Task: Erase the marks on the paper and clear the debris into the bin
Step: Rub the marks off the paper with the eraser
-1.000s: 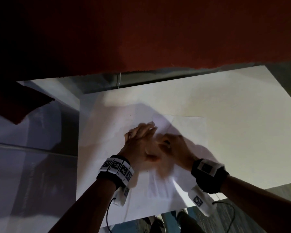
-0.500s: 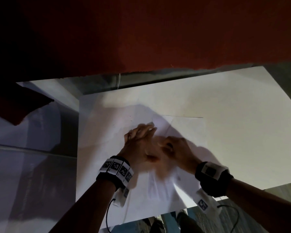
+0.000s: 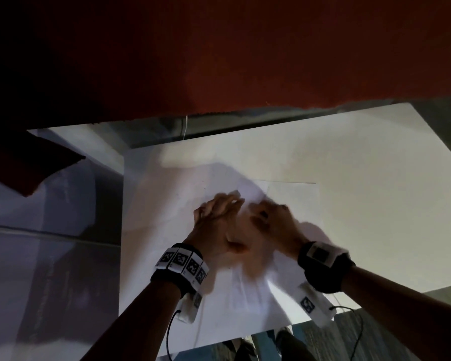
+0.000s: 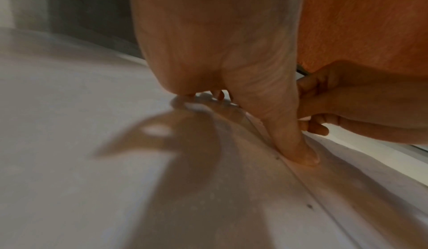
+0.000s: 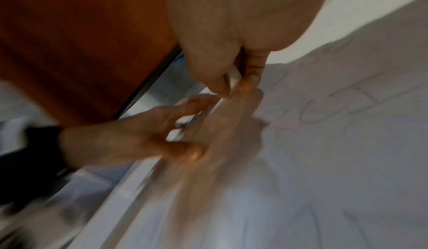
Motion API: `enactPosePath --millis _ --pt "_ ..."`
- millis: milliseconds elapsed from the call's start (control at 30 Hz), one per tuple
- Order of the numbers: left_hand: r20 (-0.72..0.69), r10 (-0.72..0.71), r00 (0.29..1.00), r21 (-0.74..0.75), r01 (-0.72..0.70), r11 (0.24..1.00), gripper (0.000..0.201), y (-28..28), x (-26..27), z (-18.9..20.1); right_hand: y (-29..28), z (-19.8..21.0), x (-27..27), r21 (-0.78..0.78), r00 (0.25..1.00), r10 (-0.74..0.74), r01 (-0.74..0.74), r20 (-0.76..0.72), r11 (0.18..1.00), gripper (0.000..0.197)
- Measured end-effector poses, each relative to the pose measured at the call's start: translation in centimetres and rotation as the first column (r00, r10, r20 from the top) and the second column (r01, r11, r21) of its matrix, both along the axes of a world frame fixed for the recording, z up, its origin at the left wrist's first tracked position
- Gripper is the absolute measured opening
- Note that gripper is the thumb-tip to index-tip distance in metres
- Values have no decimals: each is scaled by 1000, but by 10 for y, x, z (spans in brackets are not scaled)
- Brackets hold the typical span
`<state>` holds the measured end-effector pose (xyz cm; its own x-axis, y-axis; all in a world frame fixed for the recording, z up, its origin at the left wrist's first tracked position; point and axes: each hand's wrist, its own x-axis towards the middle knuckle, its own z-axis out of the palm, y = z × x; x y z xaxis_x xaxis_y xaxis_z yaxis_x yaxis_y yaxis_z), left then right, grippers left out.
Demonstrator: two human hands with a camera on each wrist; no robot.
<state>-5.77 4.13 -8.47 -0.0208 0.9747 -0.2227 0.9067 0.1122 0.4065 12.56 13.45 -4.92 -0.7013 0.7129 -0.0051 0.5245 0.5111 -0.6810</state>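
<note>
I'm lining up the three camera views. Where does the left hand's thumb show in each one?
Head: the left hand's thumb sits centre, pointing right, on the paper.
Left wrist: thumb right of centre, tip pressed on the paper.
Right wrist: thumb left of centre, blurred.
Shared landmark: the red wall.

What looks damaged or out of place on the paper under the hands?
The paper is not flat: creases run through it near the hands. The left hand presses it with straight fingers; the right hand is blurred. Faint pencil marks remain. No tear shows.
</note>
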Motion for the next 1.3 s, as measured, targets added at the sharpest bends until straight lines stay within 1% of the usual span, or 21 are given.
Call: enactPosePath --millis 67,100,167,200,267,300,333,400,433,467,533,600,667,700,767,900,1000,1033,1133,1233,1300 --pt "8 9 1000 -2 -9 1000 123 1 0 2 -11 0 0 -26 993 118 -118 11 993 4" --pt "10 8 1000 -9 -8 1000 123 1 0 3 -4 -1 1 -11 996 90 -90 23 996 6" --pt "4 6 1000 -23 -6 1000 123 0 2 4 11 -2 1 47 998 -56 55 15 997 12" --pt "-1 6 1000 -26 -6 1000 123 0 2 4 11 -3 -1 53 997 -70 69 11 996 11" --pt "-8 4 1000 -13 -5 1000 122 -1 3 3 -3 -3 -6 31 999 50 -50 1 998 8" --pt "-6 7 1000 -10 -7 1000 121 -1 3 4 -7 -4 -6 10 997 82 -82 -5 997 8" --pt "0 10 1000 -17 -10 1000 121 0 3 5 -4 -5 -5 6 998 64 -64 -12 998 10" --pt "6 6 1000 -32 -6 999 122 0 3 7 9 -3 -4 15 996 -90 91 -26 996 13" --pt "2 6 1000 -28 -6 1000 123 0 3 7 9 -3 -5 7 992 -121 121 -30 993 10" --pt "-3 8 1000 -22 -8 1000 122 0 3 7 6 -2 -7 -3 995 -89 89 -45 996 4" --pt "0 14 1000 -3 -14 1000 121 1 3 5 -3 -2 -9 -19 999 0 -1 -37 1000 12" --pt "19 17 1000 -3 -17 1000 122 1 3 5 4 -4 -8 -5 999 -44 44 -18 999 6" --pt "23 13 1000 -7 -13 1000 122 0 2 5 8 -7 -7 12 993 -114 115 -22 993 8" --pt "19 10 1000 -7 -10 1000 122 0 2 5 4 -6 -9 -5 996 -86 86 -28 996 6" --pt "21 12 1000 -1 -12 1000 122 1 3 5 -3 -4 -11 -41 1000 -13 12 -22 999 12" --pt "35 19 999 -18 -19 1000 123 1 3 6 10 -6 -6 0 991 -130 130 9 991 8" --pt "28 20 999 -12 -20 1000 122 0 3 7 -2 -5 -9 -41 1000 -31 30 -6 999 11" --pt "39 26 999 -14 -25 1000 122 0 3 7 2 -7 -8 -43 999 -30 30 16 999 10" --pt "38 22 999 -18 -21 1000 123 -1 2 6 13 -8 -5 -13 990 -123 124 62 992 12" --pt "34 18 999 -16 -17 1000 121 0 2 6 -1 -1 -9 -43 1000 -12 13 29 999 16" --pt "38 17 999 -22 -16 1000 121 1 3 8 11 -2 -7 -69 996 -86 88 37 994 13"
